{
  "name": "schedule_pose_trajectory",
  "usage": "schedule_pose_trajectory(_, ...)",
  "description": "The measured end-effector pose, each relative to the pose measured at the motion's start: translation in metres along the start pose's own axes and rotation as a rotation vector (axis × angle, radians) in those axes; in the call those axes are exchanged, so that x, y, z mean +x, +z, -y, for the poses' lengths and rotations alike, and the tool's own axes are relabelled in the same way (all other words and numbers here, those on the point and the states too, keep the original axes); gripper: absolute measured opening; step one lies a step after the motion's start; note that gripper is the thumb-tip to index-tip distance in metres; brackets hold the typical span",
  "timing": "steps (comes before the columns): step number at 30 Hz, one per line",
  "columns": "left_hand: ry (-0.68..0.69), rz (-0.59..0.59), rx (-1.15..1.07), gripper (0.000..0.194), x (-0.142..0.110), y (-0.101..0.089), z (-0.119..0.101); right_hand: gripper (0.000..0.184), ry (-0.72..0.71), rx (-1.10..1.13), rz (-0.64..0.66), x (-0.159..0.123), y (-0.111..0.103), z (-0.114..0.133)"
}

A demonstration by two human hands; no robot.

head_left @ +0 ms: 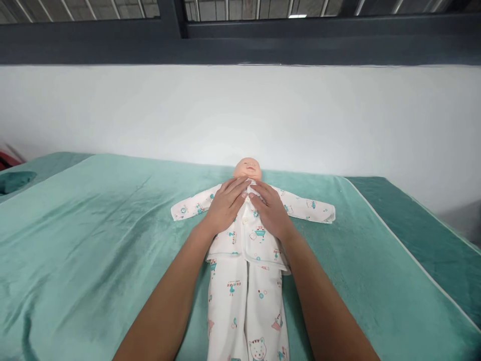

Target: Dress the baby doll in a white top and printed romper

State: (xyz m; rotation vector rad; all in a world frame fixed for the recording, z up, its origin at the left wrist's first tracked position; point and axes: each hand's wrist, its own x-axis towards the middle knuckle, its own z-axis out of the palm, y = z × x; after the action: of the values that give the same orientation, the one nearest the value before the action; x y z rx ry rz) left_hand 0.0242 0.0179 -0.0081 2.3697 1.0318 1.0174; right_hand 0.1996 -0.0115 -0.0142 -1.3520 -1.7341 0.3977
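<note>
A baby doll (248, 167) lies on its back, its head toward the wall. It wears a white printed jacket (259, 245) with sleeves spread out to both sides, and matching white trousers (229, 311). My left hand (227, 204) rests flat on the upper chest of the jacket, fingers stretched toward the neck. On the other side of the front opening, my right hand (271, 208) lies on the chest too, fingers extended. The fingertips of both hands almost meet just below the doll's chin. Neither hand visibly grips anything.
A green sheet (112, 240) with some wrinkles covers the bed, with a darker green band (409, 220) at the right. Behind stands a white wall (240, 110) below a dark window frame (240, 47). Something red (8, 161) shows at the far left edge.
</note>
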Motion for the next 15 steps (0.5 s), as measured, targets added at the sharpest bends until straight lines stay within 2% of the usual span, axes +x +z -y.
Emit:
schedule_pose_trajectory(5,-0.060,0.009,-0.008,0.049,0.001,0.000,0.000,0.037,-0.014,-0.024,-0.007,0.000,0.000,0.001)
schedule_pose_trajectory(15,-0.096,-0.009,-0.016,0.047,0.000,0.002,0.001,0.030,-0.090,-0.055,-0.038,-0.001,0.005,-0.012)
